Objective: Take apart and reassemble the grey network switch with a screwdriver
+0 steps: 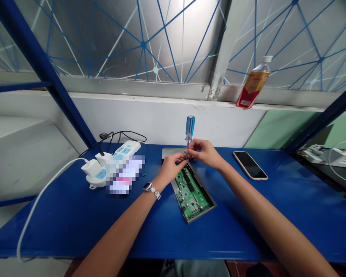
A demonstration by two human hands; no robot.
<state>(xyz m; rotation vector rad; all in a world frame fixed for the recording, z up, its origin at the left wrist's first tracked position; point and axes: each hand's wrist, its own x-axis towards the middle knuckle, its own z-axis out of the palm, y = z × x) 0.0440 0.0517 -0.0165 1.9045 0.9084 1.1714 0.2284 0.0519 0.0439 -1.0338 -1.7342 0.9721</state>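
Note:
A screwdriver (190,126) with a clear blue handle stands nearly upright, handle up, above the far part of a green circuit board (192,194). The board lies in a shallow grey metal case (201,219) on the blue table. My right hand (204,153) is closed, its fingers pinching the screwdriver's shaft below the handle. From the other side my left hand (170,168), with a watch and bracelet at the wrist, has its thumb and fingers pinched together at the shaft's lower end. What sits between those left fingertips is too small to tell, and the screwdriver's tip is hidden.
White power strips (127,148) with plugs and cables stand at the left, beside a blurred-out item (125,175). A phone (250,165) lies right of the case. A drink bottle (253,82) leans on the window ledge. Blue frame posts (57,92) rise at both sides.

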